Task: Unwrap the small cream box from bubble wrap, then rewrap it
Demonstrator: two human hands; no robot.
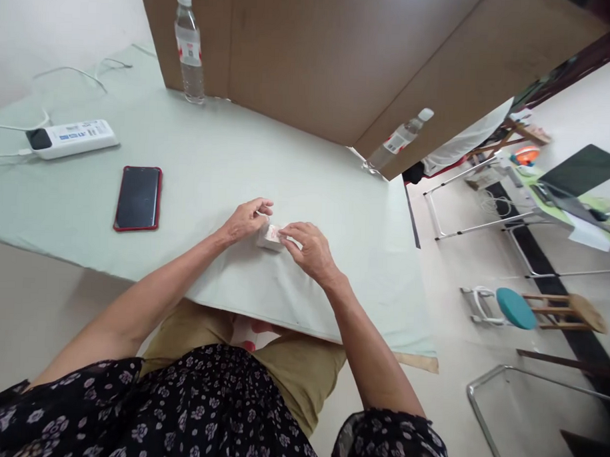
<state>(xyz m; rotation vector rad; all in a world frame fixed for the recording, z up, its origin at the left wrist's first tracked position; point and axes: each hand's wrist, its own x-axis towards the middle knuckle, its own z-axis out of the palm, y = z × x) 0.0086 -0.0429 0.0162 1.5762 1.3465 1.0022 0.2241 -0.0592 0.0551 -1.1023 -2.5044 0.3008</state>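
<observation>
A small white box-like block (271,239) with red print on top lies near the front edge of the cloth-covered table (212,165). I cannot tell whether it is a box or a stack of cards. At its left side is my left hand (246,221), fingers loosely curved and apart from the thumb, the thumb close to the block's upper left corner. My right hand (311,251) reaches from the right, with its fingertips on the block's right top edge and the thumb beside it. The underside of the block is hidden.
A phone (138,199) with a red case and a white power strip (78,139) with cables lie to the left. Two water bottles (189,58) stand before a large cardboard panel (301,55). Stools (516,308) and a laptop (582,171) are off to the right.
</observation>
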